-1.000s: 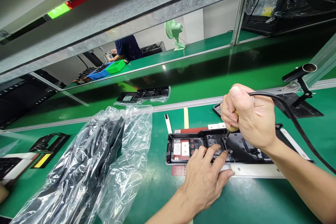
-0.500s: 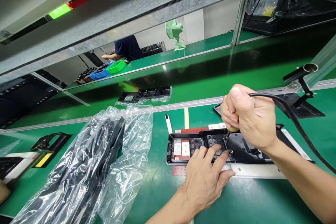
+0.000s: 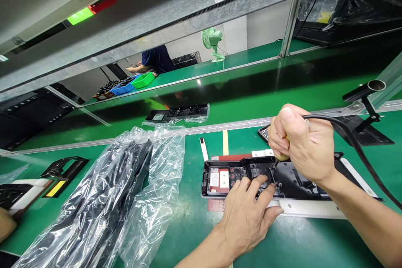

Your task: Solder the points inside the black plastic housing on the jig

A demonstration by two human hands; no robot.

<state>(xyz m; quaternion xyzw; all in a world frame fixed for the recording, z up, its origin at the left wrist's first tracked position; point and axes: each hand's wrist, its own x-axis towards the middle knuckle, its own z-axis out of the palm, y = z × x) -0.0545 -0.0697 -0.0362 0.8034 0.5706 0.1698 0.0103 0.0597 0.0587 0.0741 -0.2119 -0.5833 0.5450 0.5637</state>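
Observation:
A long black plastic housing [image 3: 241, 161] lies face down in a fixture with white edge strips [image 3: 310, 209] and a red-brown base. My left hand [image 3: 245, 213] is spread over its near edge, fingertips resting inside beside a small upright black piece [image 3: 271, 176]. My right hand [image 3: 303, 142] is closed round the yellowish handle of a soldering iron [image 3: 281, 155], whose black cord [image 3: 351, 134] trails off to the right. The iron's tip points down into the housing, close to my left fingertips; whether it touches the plastic I cannot tell.
A tubular iron holder [image 3: 364, 92] stands at the right, and a small dark tray [image 3: 264, 134] sits behind my right hand. Plastic-wrapped black parts [image 3: 103, 201] lie left. Another bagged housing [image 3: 179, 113] is further back. Across the bench are a green fan [image 3: 212, 39] and a co-worker [image 3: 158, 58].
The whole view has shifted slightly, so things appear a little further right and lower. Both hands stay at the same spot on the housing, the iron still in my right hand.

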